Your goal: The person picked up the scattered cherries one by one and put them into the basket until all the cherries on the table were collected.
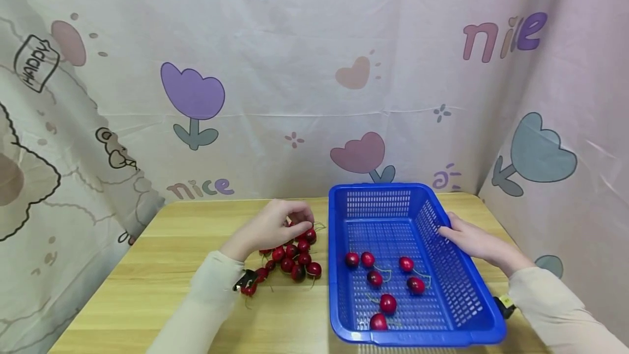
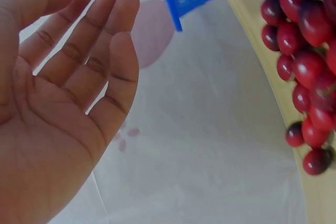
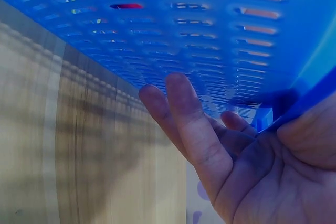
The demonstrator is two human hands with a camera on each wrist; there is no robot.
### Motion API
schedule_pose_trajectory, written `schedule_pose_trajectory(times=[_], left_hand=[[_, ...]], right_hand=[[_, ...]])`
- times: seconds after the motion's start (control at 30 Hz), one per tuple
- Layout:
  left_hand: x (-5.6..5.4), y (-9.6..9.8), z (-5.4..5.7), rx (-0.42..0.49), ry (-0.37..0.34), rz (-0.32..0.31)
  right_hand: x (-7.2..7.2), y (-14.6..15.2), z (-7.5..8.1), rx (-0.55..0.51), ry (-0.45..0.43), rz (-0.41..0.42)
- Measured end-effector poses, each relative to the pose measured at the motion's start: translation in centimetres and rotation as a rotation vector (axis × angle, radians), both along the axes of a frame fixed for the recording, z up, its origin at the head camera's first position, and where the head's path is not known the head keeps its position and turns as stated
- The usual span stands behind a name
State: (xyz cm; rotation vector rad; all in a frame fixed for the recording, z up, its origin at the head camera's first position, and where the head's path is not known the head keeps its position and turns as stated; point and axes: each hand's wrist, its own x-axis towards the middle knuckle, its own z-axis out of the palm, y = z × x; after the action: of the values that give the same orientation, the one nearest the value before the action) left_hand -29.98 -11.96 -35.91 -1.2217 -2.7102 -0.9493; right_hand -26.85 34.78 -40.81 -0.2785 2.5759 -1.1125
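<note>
My left hand [image 1: 270, 228] hovers over a pile of dark red cherries [image 1: 297, 272] on the table, fingers loosely bent. In the left wrist view its palm [image 2: 58, 114] faces the camera and holds nothing, with the cherries [image 2: 310, 66] off to one side. My right hand [image 1: 476, 242] grips the right rim of a blue plastic basket [image 1: 333, 277], thumb over the inside. From the right wrist view, the fingers [image 3: 191, 124] lie along the slotted outer wall. Several cherries [image 1: 388, 304] with stems lie scattered on the basket floor.
The pile lies just left of the basket on a light wooden table [image 1: 162, 266]. A printed curtain [image 1: 275, 70] hangs behind the table and along both sides. Black wrist cameras [image 1: 245, 280] are strapped at both sleeves.
</note>
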Motion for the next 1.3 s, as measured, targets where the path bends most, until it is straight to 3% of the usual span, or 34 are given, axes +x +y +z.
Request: schedule_pose_trajectory(times=[0.3, 0.53, 0.87, 1.13, 1.3], left_hand=[[0.6, -3.4, -1.2, -0.057, -0.043, 0.077], [1.4, -5.9, -2.6, -0.154, -0.057, 0.135], [3.8, -9.3, -4.9, -0.295, -0.097, 0.295], [4.6, -10.3, -6.2, -0.335, -0.128, 0.338], [4.7, -10.8, -6.8, -0.322, -0.091, 0.320]], right_hand=[[-0.1, 0.1, -0.2, 0.000, -0.001, -0.006], [0.0, 0.1, -0.2, 0.032, 0.004, -0.012], [-0.1, 0.0, -0.3, -0.007, -0.007, -0.016], [-0.1, -0.1, -0.2, -0.015, -0.007, -0.014], [0.0, -0.2, -0.1, 0.005, -0.008, -0.018]])
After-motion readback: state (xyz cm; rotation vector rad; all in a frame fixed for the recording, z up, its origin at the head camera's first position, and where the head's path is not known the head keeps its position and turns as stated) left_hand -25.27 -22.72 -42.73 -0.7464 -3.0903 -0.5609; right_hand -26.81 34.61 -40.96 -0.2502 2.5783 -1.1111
